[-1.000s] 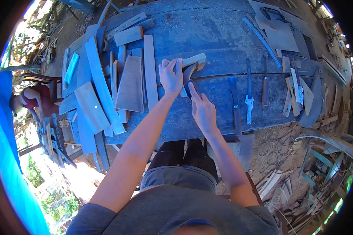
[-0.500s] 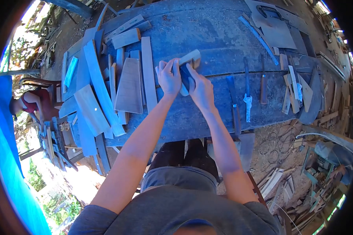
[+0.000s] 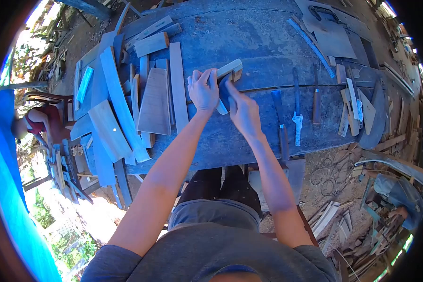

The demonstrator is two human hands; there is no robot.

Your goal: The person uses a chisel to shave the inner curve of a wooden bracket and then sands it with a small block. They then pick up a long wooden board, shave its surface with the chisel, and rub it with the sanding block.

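Note:
Over the middle of the workbench point(image 3: 249, 47), my left hand point(image 3: 204, 94) is closed around a small pale piece of wood point(image 3: 230, 68). The wood's far end sticks out beyond my fingers, with a second wooden part under its tip. My right hand point(image 3: 245, 112) presses a dark flat piece point(image 3: 224, 94) against the near side of the wood; its index finger stretches along it. I cannot make out exactly what the dark piece is. Below the hands a pale end point(image 3: 222, 108) shows, perhaps of the same wood. My fingers hide most of the contact.
Several boards, among them a wide tapered one point(image 3: 154, 103) and a long narrow one point(image 3: 177, 87), lie on the left. To the right are chisels point(image 3: 283, 136), a wooden-handled tool point(image 3: 316, 105) and wood offcuts point(image 3: 350, 103). A clamp point(image 3: 324, 14) lies far right. A person point(image 3: 40, 120) is at the left.
My right hand has shifted slightly right and towards me, with its index finger now straighter along the dark piece. My left hand and the wood have moved only a little.

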